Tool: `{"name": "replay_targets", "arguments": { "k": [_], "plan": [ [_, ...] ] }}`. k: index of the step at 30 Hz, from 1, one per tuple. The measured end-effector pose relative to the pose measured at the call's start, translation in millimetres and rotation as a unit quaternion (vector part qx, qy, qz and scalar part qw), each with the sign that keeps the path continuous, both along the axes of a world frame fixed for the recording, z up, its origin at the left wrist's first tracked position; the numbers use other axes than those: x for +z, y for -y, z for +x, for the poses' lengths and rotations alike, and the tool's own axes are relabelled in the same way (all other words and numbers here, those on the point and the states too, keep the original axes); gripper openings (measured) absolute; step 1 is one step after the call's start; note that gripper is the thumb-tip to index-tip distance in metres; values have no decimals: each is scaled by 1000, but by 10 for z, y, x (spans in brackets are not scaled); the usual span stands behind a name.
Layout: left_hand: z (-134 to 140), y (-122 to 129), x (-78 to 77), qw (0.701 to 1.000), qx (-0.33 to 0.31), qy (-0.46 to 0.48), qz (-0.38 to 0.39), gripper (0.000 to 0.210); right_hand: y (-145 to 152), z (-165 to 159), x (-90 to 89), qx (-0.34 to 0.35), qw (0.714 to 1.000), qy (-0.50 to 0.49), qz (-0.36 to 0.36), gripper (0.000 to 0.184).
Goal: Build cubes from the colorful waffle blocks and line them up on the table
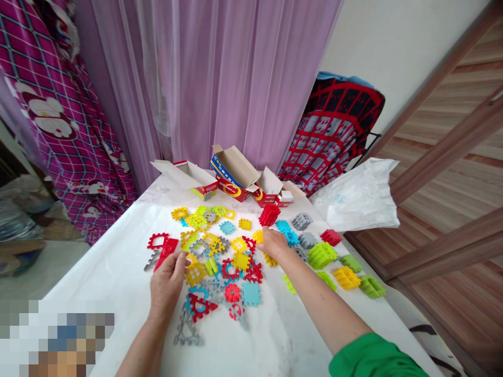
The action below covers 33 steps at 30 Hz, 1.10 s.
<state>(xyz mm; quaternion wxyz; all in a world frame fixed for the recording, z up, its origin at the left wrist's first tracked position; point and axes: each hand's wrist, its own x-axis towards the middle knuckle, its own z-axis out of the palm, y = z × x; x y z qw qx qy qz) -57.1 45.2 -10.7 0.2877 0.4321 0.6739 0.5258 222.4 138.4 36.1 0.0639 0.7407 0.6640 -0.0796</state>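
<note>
My left hand is closed, with the thumb against the bent fingers and a red flat plastic building piece in them. My right hand reaches across to the far side of the pile, its fingers pinching a yellow plastic building piece. Between the hands spreads a loose pile of notched building pieces in yellow, red, blue, grey and lime. Among them are a light blue square, a red triangle and a yellow square.
Right of my right forearm stand stacks sorted by colour: lime, yellow, green, grey. A red stack is farther back. Opened cardboard boxes line the table's back edge, with a white bag at right.
</note>
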Motion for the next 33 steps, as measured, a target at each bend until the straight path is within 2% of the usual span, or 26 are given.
{"name": "replay_targets", "arguments": {
  "k": [8,22,27,33],
  "plan": [
    [-17,-11,-21,1000,-1,-12,3,49,-55,104,38,39,998,46,-2,42],
    [-36,-7,-51,1000,-9,-29,-3,50,-43,89,164,55,996,63,-33,48],
    [-26,4,-27,1000,-7,-20,-7,50,-15,90,235,70,994,67,-42,56],
    [-19,-12,-41,1000,-5,-26,-7,46,-67,154,412,134,986,72,-66,69]
  ]
}}
